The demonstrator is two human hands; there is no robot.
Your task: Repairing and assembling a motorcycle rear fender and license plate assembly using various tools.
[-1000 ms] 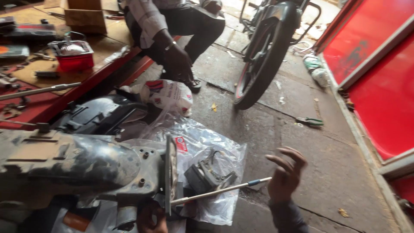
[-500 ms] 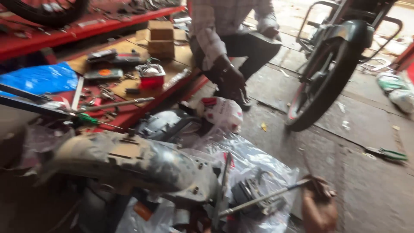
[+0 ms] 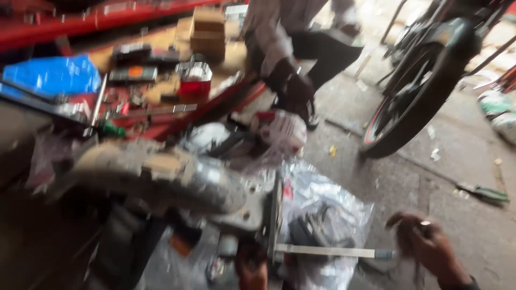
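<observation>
The view is blurred. A dirty grey engine casing point(image 3: 161, 177) lies across the lower left and ends in a flat flange point(image 3: 275, 215). A long metal rod point(image 3: 328, 251) sticks out of the flange to the right. My right hand point(image 3: 430, 248) hovers just past the rod's free end, its fingers loosely curled and nothing clearly in them. My left hand point(image 3: 251, 268) shows only partly under the flange, close against the casing. Its grip is hidden.
A clear plastic bag point(image 3: 328, 212) holding dark parts lies under the rod. Behind it, another person's hand point(image 3: 294, 88) hangs near a white bag point(image 3: 282, 129). A motorcycle wheel point(image 3: 400, 115) stands right, with green-handled pliers point(image 3: 484, 192) on the concrete. A cluttered red bench point(image 3: 134, 91) fills the left.
My view has swung left and closer to the bench. My right hand has come off the rod's end and now sits slightly to its right.
</observation>
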